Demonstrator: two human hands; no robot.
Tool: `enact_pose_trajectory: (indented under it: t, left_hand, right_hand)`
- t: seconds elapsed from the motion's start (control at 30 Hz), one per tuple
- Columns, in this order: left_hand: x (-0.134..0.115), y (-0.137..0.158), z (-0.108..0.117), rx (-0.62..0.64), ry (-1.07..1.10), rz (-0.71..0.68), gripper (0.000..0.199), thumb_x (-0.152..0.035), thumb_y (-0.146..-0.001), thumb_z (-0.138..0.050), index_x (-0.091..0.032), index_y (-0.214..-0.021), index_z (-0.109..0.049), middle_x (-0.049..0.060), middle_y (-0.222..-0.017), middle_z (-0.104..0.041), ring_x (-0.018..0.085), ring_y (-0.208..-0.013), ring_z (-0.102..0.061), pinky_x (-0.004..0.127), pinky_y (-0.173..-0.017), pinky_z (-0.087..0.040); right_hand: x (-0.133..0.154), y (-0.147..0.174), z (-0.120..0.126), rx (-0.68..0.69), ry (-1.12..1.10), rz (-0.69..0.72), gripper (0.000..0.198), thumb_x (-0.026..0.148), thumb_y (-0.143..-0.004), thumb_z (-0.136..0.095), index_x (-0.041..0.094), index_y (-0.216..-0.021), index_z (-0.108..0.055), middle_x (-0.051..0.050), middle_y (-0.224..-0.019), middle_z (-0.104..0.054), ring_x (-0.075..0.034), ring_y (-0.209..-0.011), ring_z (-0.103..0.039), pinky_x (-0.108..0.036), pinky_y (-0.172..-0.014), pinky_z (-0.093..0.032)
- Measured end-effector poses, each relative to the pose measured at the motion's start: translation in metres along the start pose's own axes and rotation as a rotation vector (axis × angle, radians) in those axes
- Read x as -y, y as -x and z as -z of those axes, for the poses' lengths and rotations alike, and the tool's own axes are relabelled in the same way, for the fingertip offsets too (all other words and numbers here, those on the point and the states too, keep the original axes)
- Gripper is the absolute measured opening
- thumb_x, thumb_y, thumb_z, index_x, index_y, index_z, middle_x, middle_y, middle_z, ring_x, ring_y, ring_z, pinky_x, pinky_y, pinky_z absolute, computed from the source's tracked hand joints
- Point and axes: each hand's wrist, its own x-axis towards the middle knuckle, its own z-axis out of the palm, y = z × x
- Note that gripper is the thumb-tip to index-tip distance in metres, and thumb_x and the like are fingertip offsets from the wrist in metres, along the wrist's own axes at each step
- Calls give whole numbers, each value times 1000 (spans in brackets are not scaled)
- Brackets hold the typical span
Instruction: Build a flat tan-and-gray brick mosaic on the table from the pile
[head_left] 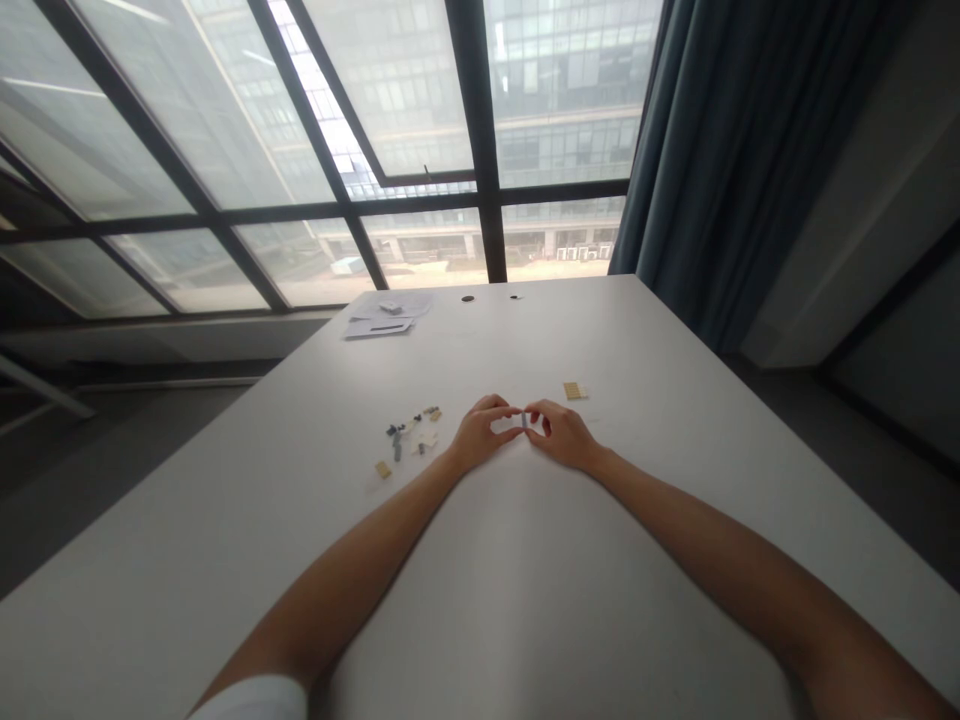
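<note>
Over the middle of the white table [517,340], my left hand [484,432] and my right hand [561,434] face each other. Between their fingertips is a small, narrow grey piece [524,420], pinched from both sides. It is too small to tell its exact kind. To the left of my left hand lie loose small parts: dark pieces [397,430], a longer grey piece [397,450], pale pieces [424,442] and a tan piece [383,469]. A flat tan piece with a pale end [573,390] lies beyond my right hand.
Paper sheets [381,327] with a small white object [391,308] on top lie at the far left of the table. A round dark disc [468,298] and a small black-and-white item [515,297] sit near the far edge. Windows and a blue curtain [697,170] stand behind.
</note>
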Motion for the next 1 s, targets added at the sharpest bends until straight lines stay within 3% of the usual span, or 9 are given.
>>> enact_pose_trajectory:
  t: [0.33,0.5,0.67,0.83,1.0]
  left_hand:
    - [2,0,0,3,13,6,25,-32,-87,-72,-25,-110,-75,5,-93,-65,16,-87,-59,27,-72,-50]
    - [2,-1,0,6,-3,9,22,-32,-91,-67,-24,-109,-75,5,-94,-65,16,-85,-59,28,-73,-50]
    - [4,-1,-1,3,4,-1,22,-32,-94,-61,-23,-109,-75,5,-92,-65,15,-83,-59,27,-73,-49]
    - [4,-1,-1,-1,3,-6,24,-32,-96,-58,-23,-110,-75,6,-93,-65,15,-83,-59,27,-72,-49]
    - [3,-1,1,-3,4,-2,25,-31,-97,-56,-23,-110,-75,5,-91,-65,15,-82,-59,26,-70,-49]
  right_hand:
    - [-2,-4,10,-29,18,-3,25,19,-78,-69,22,-102,-65,1,-91,-67,-9,-61,-52,-23,-64,-42]
    - [-25,-23,46,-215,-38,-84,25,24,-78,-67,20,-103,-65,-1,-93,-69,-10,-61,-54,-25,-61,-44]
    - [-75,-32,88,-406,-43,-178,27,32,-78,-66,18,-101,-65,-3,-92,-69,-13,-64,-56,-26,-61,-46]
    - [-121,-19,97,-301,87,-195,25,29,-74,-68,17,-96,-69,-5,-98,-66,-15,-73,-57,-30,-72,-50]
    - [-132,-10,91,-120,162,-252,22,27,-73,-70,21,-93,-74,-7,-111,-63,-22,-102,-58,-33,-87,-48]
